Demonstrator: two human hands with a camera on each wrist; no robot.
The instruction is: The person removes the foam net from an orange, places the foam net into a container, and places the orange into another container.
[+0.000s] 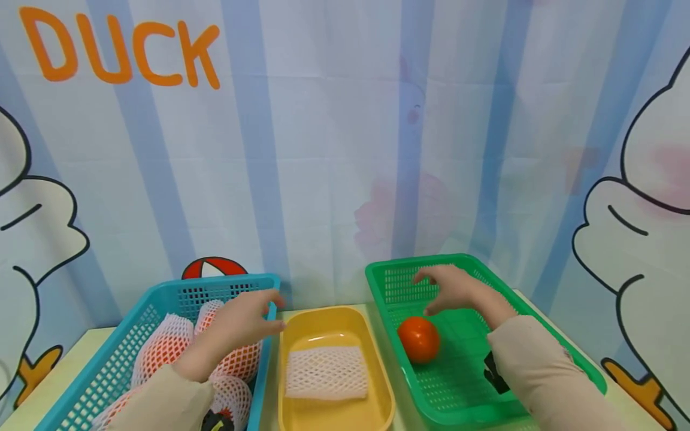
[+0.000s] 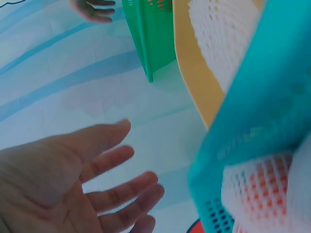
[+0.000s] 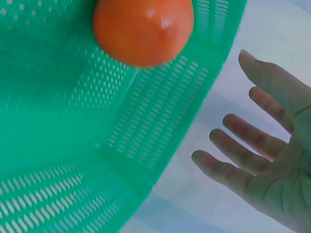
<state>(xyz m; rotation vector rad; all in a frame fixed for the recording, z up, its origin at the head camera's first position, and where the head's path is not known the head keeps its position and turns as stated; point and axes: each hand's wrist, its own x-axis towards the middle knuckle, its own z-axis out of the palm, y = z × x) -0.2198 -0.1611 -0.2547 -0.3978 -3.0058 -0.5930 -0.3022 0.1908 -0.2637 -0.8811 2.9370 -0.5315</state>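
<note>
Pale sleeves [image 1: 164, 402] lay nearest; left hand [image 1: 239, 320] and right hand [image 1: 454, 290] were empty, fingers spread. One bare red fruit [image 1: 418, 340] sat in the green basket [image 1: 469, 371], one flat net [image 1: 326, 372] in the yellow tray [image 1: 334, 416]. Judged early: several netted fruits [image 1: 164, 350] remained in the blue basket [image 1: 97, 366].

The left hand [image 2: 60, 182] hangs near a basket [image 2: 231, 133] holding what seems netted fruit [image 2: 262, 194].

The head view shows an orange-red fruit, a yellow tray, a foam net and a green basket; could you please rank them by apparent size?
Largest to smallest:
Green basket
Yellow tray
Foam net
Orange-red fruit
</note>
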